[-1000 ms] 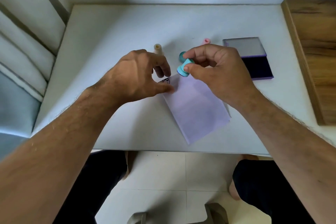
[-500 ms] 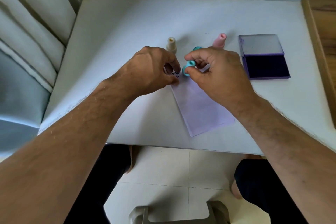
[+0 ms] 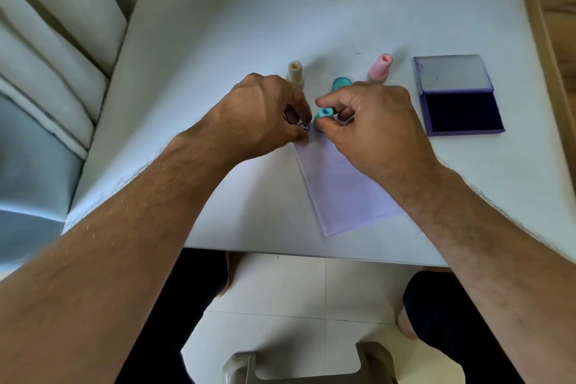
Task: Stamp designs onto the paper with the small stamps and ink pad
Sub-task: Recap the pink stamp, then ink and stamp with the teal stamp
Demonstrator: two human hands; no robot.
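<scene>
A pale lilac paper lies slanted on the white table. My right hand pinches a small teal stamp between thumb and fingers and holds it down on the paper's top edge. My left hand presses its fingertips on the paper's top left corner, beside a dark smiley print. A teal cap lies just behind my right hand. A cream stamp and a pink stamp stand upright behind the hands. The purple ink pad lies open at the right.
A wooden board borders the table on the right. A padded white seat back runs along the left. The table's near edge is close below the paper, with my knees and a tiled floor beneath.
My right hand has brought the teal stamp down from a tilted hold above the paper onto the top edge. The view has shifted, showing the pink stamp and the cap more fully.
</scene>
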